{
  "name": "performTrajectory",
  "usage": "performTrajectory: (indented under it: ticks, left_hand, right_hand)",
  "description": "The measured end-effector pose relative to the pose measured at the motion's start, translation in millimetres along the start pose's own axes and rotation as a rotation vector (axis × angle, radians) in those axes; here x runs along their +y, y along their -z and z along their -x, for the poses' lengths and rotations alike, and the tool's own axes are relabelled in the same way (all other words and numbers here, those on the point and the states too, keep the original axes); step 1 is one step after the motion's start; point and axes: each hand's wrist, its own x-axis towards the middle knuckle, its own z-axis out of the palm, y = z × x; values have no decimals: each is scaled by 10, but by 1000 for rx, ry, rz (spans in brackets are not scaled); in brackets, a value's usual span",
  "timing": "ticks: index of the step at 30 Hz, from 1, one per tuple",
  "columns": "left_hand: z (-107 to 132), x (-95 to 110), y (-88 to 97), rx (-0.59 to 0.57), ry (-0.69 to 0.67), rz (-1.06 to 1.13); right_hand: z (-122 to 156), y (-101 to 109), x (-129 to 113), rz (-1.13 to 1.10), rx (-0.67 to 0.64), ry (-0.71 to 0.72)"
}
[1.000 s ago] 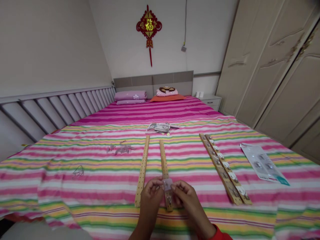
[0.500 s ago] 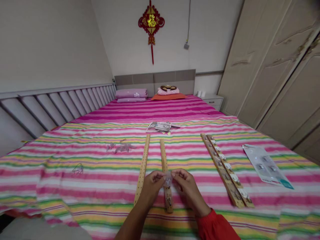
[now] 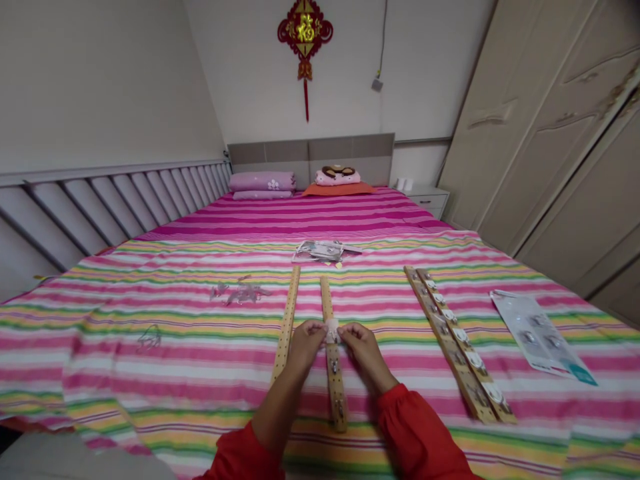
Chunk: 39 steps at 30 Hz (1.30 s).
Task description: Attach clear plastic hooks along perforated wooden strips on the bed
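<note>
A clear square adhesive hook [image 3: 333, 331] lies over a narrow wooden strip [image 3: 327, 300] with a row of holes. My left hand [image 3: 309, 343] pinches its left edge, and my right hand [image 3: 360, 347] has fingers closed at its right edge. Nearer to me on the same strip sit two more small hooks with metal parts. A second perforated strip [image 3: 287, 320] lies to the left, its near end partly behind my left forearm.
On the right, two wooden strips lie together: one with dark hooks [image 3: 449, 343], one with white round pieces [image 3: 475, 360]. Beyond them is a blister pack [image 3: 540, 340]. Plastic scraps [image 3: 245, 292] and a clear loop [image 3: 150, 337] lie left; packets [image 3: 323, 251] are farther back.
Both hands have moved away from me along the strip, with a clear hook between them. The hook where they were before now sits uncovered on the strip.
</note>
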Motion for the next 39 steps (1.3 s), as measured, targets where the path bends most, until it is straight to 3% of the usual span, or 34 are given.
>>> performTrajectory:
  ticks: [13,22,39]
  left_hand:
    - [-84,-85,-6,74,13,-272]
    - [-102,-102,-19,74,76,-275]
    - [-170,-235,-16,94,9,-290]
  right_hand:
    - [-110,-9,221,75,84,-42]
    - [-120,-15,234,105,97,-45]
    - [-99,-3,250,158,104,-4]
